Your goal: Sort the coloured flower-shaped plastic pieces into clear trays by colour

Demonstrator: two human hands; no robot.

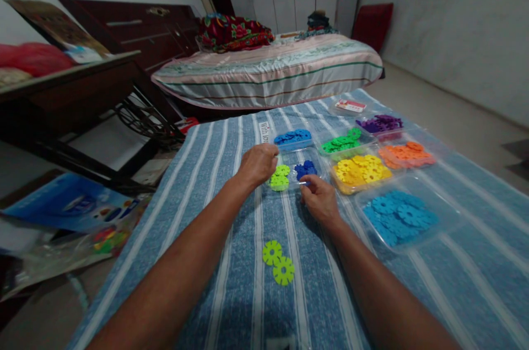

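My left hand (259, 164) is curled, fingers closed over the yellow-green snowflake discs (280, 178) in a small clear tray (294, 183). My right hand (320, 198) pinches that tray's near edge beside the dark blue discs (305, 168). Two joined yellow-green discs (278, 262) lie on the blue striped cloth (231, 262) between my forearms.
Clear trays hold discs by colour: light blue (397, 215), yellow (360, 170), orange (405, 154), green (341, 143), purple (381, 123), blue (292, 137). A striped mattress (273, 71) lies beyond. A dark table (70, 96) and printed packaging (70, 209) are at left.
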